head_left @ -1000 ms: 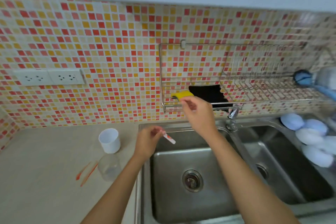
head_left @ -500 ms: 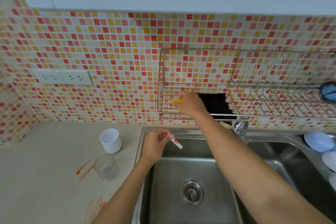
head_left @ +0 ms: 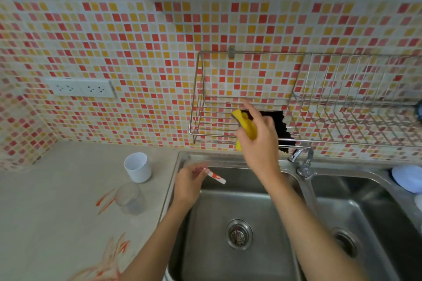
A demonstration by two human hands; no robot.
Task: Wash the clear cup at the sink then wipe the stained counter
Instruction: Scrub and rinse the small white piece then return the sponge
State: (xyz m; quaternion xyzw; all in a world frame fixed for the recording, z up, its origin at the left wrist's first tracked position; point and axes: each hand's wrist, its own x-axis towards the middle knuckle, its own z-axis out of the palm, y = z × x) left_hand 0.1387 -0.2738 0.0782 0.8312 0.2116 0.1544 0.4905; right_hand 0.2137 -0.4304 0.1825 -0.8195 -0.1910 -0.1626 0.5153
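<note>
Head view shows an early stage: the right hand (head_left: 258,141) grips a yellow sponge (head_left: 245,126) at the wall rack (head_left: 198,102), and the left hand (head_left: 188,183) holds a small tube (head_left: 215,177) over the sink (head_left: 239,191). The clear cup (head_left: 130,198) stands unwashed near the counter (head_left: 45,201) edge beside the sink, red stains (head_left: 104,201) unwiped.

I see my right hand (head_left: 258,141) gripping a yellow sponge (head_left: 245,126) in front of the wire rack (head_left: 198,98) on the tiled wall. My left hand (head_left: 188,183) pinches a small red-and-white tube (head_left: 215,177) over the left basin of the sink (head_left: 228,264). On the surface (head_left: 45,223), a clear cup (head_left: 130,198) stands beside red stains (head_left: 104,201), a white cup (head_left: 137,167) just behind it.
</note>
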